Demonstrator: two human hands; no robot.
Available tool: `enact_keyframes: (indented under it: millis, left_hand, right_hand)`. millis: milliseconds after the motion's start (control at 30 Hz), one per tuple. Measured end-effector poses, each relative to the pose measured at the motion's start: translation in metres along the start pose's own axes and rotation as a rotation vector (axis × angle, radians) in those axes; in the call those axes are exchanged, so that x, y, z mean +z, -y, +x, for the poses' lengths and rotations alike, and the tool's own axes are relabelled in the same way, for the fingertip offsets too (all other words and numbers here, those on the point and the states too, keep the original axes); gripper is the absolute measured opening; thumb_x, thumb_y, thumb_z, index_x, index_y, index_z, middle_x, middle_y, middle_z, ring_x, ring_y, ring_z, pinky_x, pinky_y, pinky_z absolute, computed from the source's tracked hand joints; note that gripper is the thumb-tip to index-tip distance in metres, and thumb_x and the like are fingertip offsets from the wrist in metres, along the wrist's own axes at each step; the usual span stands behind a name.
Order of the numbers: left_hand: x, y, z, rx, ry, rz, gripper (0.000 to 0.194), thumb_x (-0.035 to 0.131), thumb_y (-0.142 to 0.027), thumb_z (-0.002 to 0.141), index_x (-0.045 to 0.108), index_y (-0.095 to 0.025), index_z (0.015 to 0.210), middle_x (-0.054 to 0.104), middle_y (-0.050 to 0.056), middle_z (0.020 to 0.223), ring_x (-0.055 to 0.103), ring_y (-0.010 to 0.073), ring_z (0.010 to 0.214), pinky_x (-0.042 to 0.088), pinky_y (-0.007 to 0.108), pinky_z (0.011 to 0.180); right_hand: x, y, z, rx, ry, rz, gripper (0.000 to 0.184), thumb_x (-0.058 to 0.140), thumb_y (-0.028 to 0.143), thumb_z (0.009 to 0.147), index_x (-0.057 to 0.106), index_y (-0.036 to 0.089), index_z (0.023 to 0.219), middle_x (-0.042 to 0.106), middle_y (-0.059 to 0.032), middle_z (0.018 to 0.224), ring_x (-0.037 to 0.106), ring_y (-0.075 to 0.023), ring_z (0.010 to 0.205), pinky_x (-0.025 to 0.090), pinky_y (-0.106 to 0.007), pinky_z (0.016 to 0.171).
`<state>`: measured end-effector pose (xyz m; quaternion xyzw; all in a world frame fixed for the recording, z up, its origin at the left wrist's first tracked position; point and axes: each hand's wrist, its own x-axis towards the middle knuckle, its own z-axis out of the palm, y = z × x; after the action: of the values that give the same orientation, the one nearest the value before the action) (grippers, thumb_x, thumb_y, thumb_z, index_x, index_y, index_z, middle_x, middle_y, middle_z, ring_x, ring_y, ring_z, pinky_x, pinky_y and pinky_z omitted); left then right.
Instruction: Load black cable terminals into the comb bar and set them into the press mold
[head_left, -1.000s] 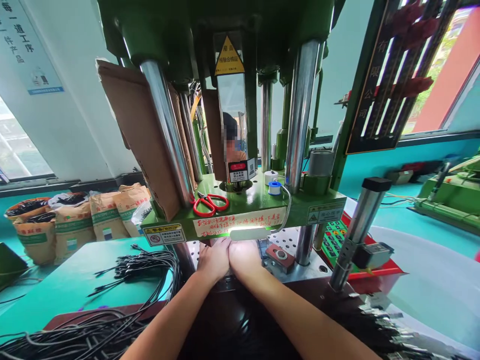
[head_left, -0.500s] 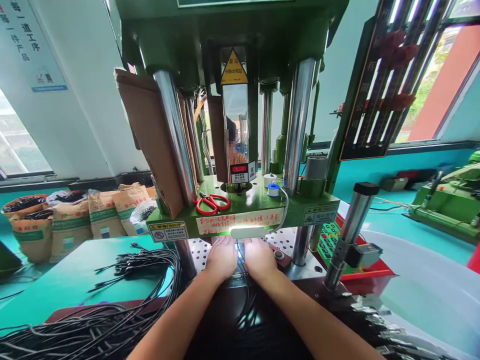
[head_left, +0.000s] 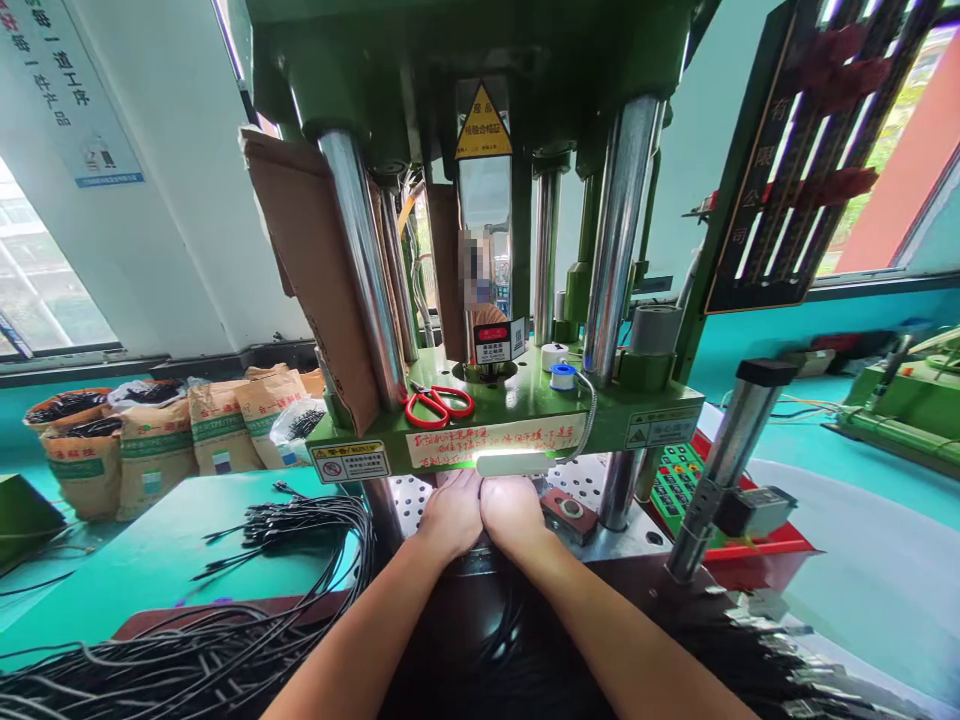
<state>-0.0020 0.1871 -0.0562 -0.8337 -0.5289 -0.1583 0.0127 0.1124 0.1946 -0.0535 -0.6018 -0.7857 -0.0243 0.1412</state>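
Left hand (head_left: 452, 515) is touching right hand (head_left: 514, 512) beneath a lamp (head_left: 514, 463)
Whether either grip is holding anything, I cannot tell; a brown block (head_left: 568, 515) is sitting just right.

At six o'clock in the view, thin black cables (head_left: 510, 622) lie on a dark, glossy tabletop (head_left: 442, 660), just below the left hand (head_left: 452, 512) and the right hand (head_left: 512, 510). The cables look slender and slack, slanting from one o'clock to seven; they blend into the dark surface, so their number cannot be told. Their upper ends are not visible. Directly under the two hands, which meet side by side, sits a low metal piece (head_left: 480, 563). It is mostly covered, with only its shiny front edge, roughly level, showing at their six o'clock side.
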Motion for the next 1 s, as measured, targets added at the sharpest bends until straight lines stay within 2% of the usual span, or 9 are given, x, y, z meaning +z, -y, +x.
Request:
enact_keyframes:
  millis: [100,233,367,533,700,833,933,1000]
  left_hand:
    - [-0.005,0.0,0.001,-0.009,0.002,0.007,0.038,0.035,-0.015,0.084,0.056,-0.017,0.115,0.061,0.01,0.119,0.053,0.0215,0.113,0.039,0.036,0.098]
    - [-0.007,-0.012,0.005,-0.013,-0.018,0.025,0.037,0.035,-0.015,0.084,0.058,-0.017,0.113,0.063,0.012,0.115,0.053,0.0244,0.111,0.037,0.041,0.1]
    - [0.0,-0.032,0.014,0.103,0.011,0.006,0.04,0.038,-0.021,0.085,0.051,-0.019,0.123,0.06,0.009,0.122,0.052,0.0231,0.114,0.035,0.04,0.103]
    - [0.007,-0.042,0.024,0.126,0.032,0.004,0.041,0.038,-0.024,0.087,0.048,-0.016,0.126,0.058,0.01,0.126,0.052,0.0227,0.116,0.036,0.038,0.102]
    - [0.008,-0.038,0.034,0.039,0.071,0.028,0.033,0.037,-0.026,0.09,0.057,-0.014,0.113,0.063,0.014,0.112,0.06,0.0232,0.102,0.045,0.038,0.09]
    - [0.01,-0.036,0.038,0.004,0.106,0.044,0.027,0.047,-0.031,0.09,0.059,-0.012,0.104,0.064,0.01,0.105,0.061,0.0206,0.097,0.047,0.042,0.088]
    - [0.011,-0.035,0.038,0.014,0.104,0.036,0.024,0.049,-0.031,0.09,0.06,-0.012,0.101,0.064,0.009,0.104,0.06,0.0202,0.099,0.047,0.042,0.088]
    - [0.012,-0.035,0.038,0.032,0.092,0.017,0.023,0.048,-0.028,0.09,0.06,-0.012,0.101,0.064,0.009,0.105,0.059,0.0204,0.1,0.046,0.043,0.089]
  right_hand:
    - [-0.005,-0.011,-0.002,0.028,-0.007,0.01,0.017,0.051,0.021,0.09,0.066,0.012,0.089,0.07,-0.0059,0.088,0.064,-0.0184,0.084,0.047,-0.036,0.079]
    - [-0.01,-0.037,-0.016,0.129,-0.072,0.02,0.03,0.037,0.016,0.092,0.066,0.014,0.099,0.067,-0.0123,0.102,0.061,-0.0216,0.094,0.043,-0.032,0.081]
    - [-0.008,-0.053,-0.028,0.174,-0.079,0.031,0.031,0.037,0.018,0.09,0.063,0.015,0.107,0.066,-0.0126,0.104,0.059,-0.0239,0.098,0.04,-0.031,0.082]
    - [-0.005,-0.051,-0.027,0.164,-0.065,0.05,0.032,0.036,0.017,0.09,0.062,0.017,0.107,0.067,-0.0101,0.105,0.057,-0.0242,0.099,0.037,-0.032,0.081]
    - [-0.003,-0.05,-0.023,0.14,-0.031,0.06,0.031,0.038,0.014,0.088,0.061,0.016,0.107,0.068,-0.0104,0.103,0.057,-0.0238,0.1,0.035,-0.032,0.084]
    - [-0.001,-0.051,-0.019,0.116,-0.007,0.053,0.029,0.039,0.014,0.088,0.065,0.015,0.1,0.068,-0.0132,0.103,0.057,-0.0242,0.102,0.035,-0.033,0.086]
    - [0.001,-0.053,-0.014,0.097,-0.003,0.052,0.023,0.044,0.02,0.089,0.066,0.015,0.095,0.067,-0.0138,0.102,0.057,-0.0234,0.102,0.035,-0.034,0.089]
    - [0.002,-0.054,-0.01,0.093,-0.019,0.057,0.024,0.046,0.029,0.092,0.065,0.015,0.097,0.067,-0.011,0.103,0.057,-0.0218,0.1,0.036,-0.036,0.091]
